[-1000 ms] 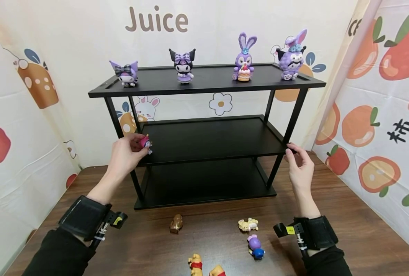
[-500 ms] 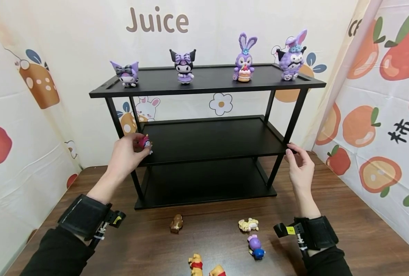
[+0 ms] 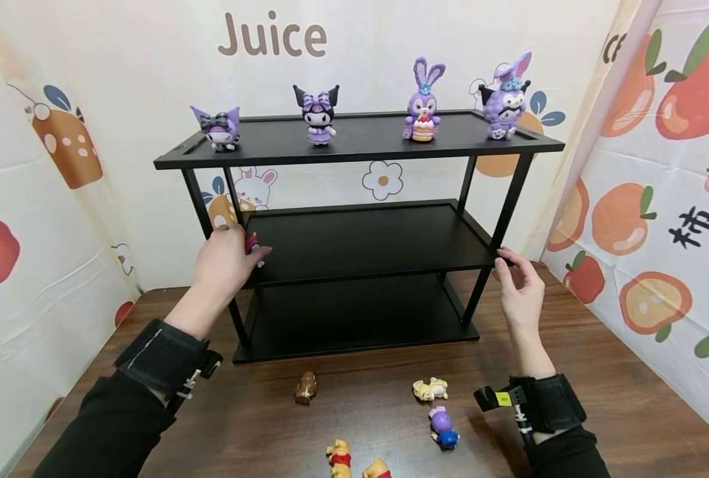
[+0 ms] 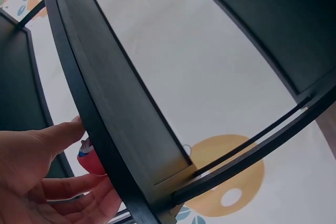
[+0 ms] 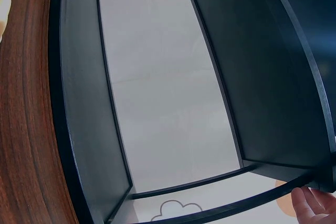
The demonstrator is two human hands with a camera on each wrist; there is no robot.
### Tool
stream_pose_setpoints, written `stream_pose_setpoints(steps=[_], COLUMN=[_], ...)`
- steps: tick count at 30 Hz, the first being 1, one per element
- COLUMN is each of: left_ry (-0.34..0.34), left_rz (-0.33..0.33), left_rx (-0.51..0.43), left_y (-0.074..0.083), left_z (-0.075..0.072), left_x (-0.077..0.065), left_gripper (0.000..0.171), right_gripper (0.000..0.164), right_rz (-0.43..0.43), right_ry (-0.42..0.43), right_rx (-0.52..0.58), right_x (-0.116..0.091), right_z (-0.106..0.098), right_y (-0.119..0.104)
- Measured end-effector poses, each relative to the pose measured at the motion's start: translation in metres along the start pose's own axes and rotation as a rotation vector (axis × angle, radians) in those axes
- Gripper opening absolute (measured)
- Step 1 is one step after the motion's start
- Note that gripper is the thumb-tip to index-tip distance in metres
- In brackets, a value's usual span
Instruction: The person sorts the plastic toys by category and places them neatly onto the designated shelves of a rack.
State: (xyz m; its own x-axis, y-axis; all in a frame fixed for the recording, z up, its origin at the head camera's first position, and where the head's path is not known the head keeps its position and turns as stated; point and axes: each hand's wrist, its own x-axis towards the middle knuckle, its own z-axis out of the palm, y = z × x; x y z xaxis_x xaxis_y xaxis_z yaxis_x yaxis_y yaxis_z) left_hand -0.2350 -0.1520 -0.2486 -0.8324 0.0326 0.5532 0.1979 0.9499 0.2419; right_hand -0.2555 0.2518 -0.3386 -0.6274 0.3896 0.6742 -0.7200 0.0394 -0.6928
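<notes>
My left hand (image 3: 223, 260) is at the left end of the middle level of a black three-tier shelf (image 3: 354, 242). Its thumb and fingers curl round a small pinkish-red figurine (image 3: 251, 243), partly covered by the hand in the head view. From the left wrist, the figurine's red rounded part (image 4: 91, 161) shows between thumb and fingers, right at the shelf edge. My right hand (image 3: 520, 289) grips the shelf's right front corner at the middle level, thumb in front; in the right wrist view its fingertips (image 5: 302, 203) meet the black frame.
Along the top level stand a lilac eared figurine (image 3: 220, 129), a black-eared figurine (image 3: 318, 116), a purple rabbit (image 3: 422, 106) and another purple figurine (image 3: 504, 106). On the wooden table lie a brown figurine (image 3: 305, 388), a cream one (image 3: 431, 389), a purple-blue one (image 3: 444, 428) and yellow bears (image 3: 339, 458).
My left hand has turned and shifted slightly right, its thumb now reaching across the figurine's front and hiding more of it. The right hand has stayed on the shelf corner.
</notes>
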Motion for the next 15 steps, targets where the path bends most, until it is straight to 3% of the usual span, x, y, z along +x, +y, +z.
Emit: stream_pose_setpoints(steps=[8, 15], left_ry=[-0.033, -0.113], left_rz=[0.021, 0.063], left_rx=[-0.056, -0.111], left_y=[-0.004, -0.007], left_z=[0.001, -0.009], left_x=[0.004, 0.007], left_gripper=[0.029, 0.029], right_gripper=[0.025, 0.024], right_rz=[-0.003, -0.014], right_ry=[-0.003, 0.0], right_rx=[0.002, -0.009], right_x=[0.0, 0.0], right_z=[0.001, 0.001], right_y=[0.0, 0.0])
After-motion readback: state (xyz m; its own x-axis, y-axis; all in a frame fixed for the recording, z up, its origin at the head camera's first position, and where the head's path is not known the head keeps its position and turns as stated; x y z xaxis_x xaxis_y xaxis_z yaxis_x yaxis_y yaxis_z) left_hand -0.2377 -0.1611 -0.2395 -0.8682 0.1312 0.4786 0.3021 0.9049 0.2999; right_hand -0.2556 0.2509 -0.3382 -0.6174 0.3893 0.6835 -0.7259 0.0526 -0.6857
